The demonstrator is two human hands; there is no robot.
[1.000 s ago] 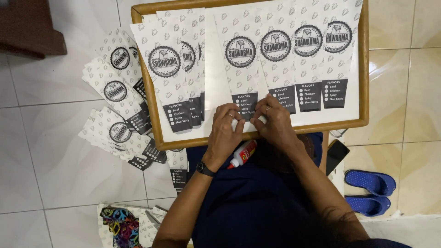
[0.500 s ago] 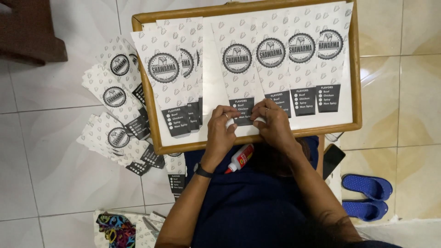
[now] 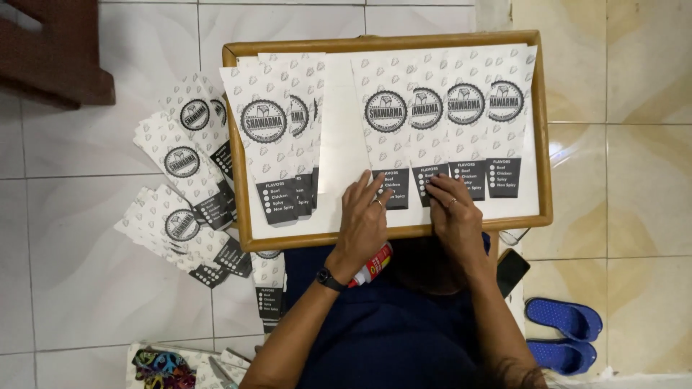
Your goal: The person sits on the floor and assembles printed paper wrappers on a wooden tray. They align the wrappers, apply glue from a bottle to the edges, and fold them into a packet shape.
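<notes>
Hands [image 3: 364, 220] [image 3: 453, 212] press flat on printed paper sleeves [image 3: 422, 137] atop tray [image 3: 544, 130]

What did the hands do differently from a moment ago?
The left hand opened from curled to flat and slid a little left on the paper bags; the right hand shifted slightly right, fingers pressing the bags' lower edge. The tray, the floor bags and the glue tube stayed put.
</notes>
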